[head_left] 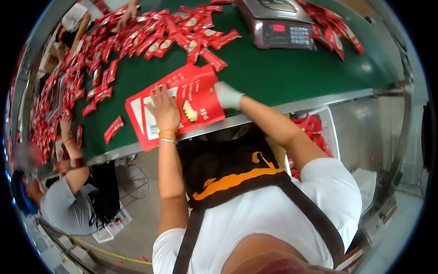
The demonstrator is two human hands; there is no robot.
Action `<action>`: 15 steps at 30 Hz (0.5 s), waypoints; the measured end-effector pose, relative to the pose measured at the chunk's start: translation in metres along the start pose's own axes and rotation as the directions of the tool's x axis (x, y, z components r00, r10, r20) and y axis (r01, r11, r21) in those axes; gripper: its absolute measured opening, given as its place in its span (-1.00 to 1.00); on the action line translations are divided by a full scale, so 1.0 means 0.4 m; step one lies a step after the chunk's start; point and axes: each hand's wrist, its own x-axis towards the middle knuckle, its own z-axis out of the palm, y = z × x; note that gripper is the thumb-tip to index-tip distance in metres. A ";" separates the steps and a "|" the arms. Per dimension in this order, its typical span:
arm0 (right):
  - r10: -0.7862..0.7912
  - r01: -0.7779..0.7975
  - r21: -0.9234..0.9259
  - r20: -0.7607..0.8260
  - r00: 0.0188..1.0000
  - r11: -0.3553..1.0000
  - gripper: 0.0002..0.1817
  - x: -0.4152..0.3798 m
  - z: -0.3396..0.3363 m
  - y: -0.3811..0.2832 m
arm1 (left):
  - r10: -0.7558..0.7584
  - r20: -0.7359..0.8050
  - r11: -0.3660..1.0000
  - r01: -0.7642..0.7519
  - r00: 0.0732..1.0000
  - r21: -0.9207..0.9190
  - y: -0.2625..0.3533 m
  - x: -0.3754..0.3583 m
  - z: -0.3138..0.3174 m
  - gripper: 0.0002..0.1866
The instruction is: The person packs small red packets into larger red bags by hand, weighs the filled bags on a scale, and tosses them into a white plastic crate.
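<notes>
A stack of flat red printed pouches (195,98) lies at the near edge of the green table. My left hand (164,109) rests on the pouches with bare fingers spread over their white label panels. At the stack's right end is my right hand (229,96) in a white glove, right at the pouch edge. Its fingers are blurred, so I cannot tell how they are bent. Small red wrapped packets (212,59) lie just beyond the pouches, and a single packet (113,129) is left of them.
A digital scale (283,34) stands at the back, with filled red pouches (334,41) beside it. Many packets (150,36) cover the table's far left. A co-worker (73,201) sits at left; other people's hands reach in. A white crate (332,132) holds red packaging below the edge.
</notes>
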 end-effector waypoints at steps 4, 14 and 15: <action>-0.002 -0.102 -0.174 -0.513 0.859 0.979 -0.40 0.115 -0.060 0.103 | -0.029 -0.020 0.999 0.028 0.999 -0.040 -0.007 -0.009 0.001 -0.42; 0.082 -0.178 -0.166 -0.465 0.881 0.970 -0.47 0.150 -0.100 -0.022 | -0.021 -0.008 0.997 0.020 1.000 -0.076 0.013 -0.002 -0.010 -0.47; 0.039 -0.137 -0.161 -0.502 0.864 0.977 -0.46 0.176 -0.075 -0.033 | -0.017 -0.012 0.997 0.016 1.000 -0.080 0.011 -0.003 -0.008 -0.48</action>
